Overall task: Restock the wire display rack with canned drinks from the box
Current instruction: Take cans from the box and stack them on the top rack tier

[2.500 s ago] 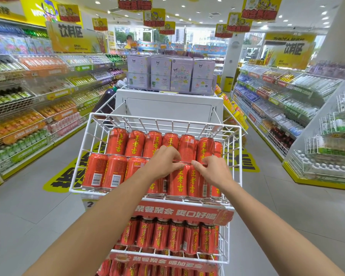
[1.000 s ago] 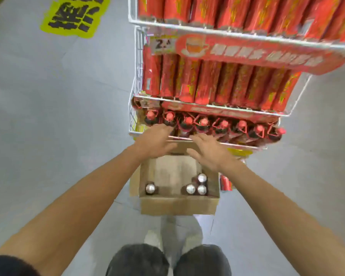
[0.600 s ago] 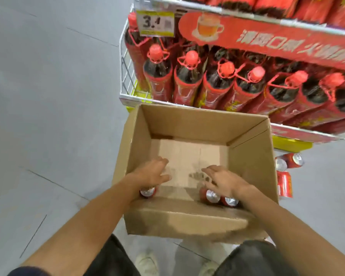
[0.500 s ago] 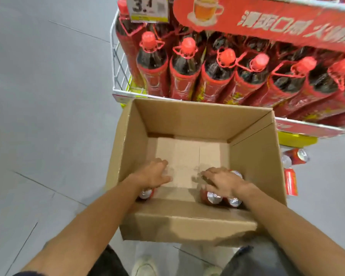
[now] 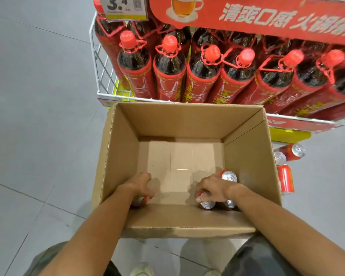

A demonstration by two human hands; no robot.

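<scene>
An open cardboard box (image 5: 245,156) stands on the floor against the white wire display rack (image 5: 97,62). Both my hands are down inside it at the near wall. My left hand (image 5: 140,185) is closed over a red can (image 5: 140,200) in the near left corner. My right hand (image 5: 211,189) grips another red can (image 5: 207,204) among three cans in the near right corner; one can (image 5: 229,175) stands just behind my fingers, a third can (image 5: 230,204) is half hidden under my wrist. The rest of the box floor is bare cardboard.
The rack's lowest tier holds several large red-capped bottles (image 5: 169,64) under a red banner (image 5: 247,14) and a price tag (image 5: 124,6). Three loose red cans (image 5: 286,178) lie on the grey floor right of the box. My shoes (image 5: 141,269) are below the box.
I left the top-tier cans, bent down and put both hands into the box. In the last half second the view came closer and my fingers tightened on the cans.
</scene>
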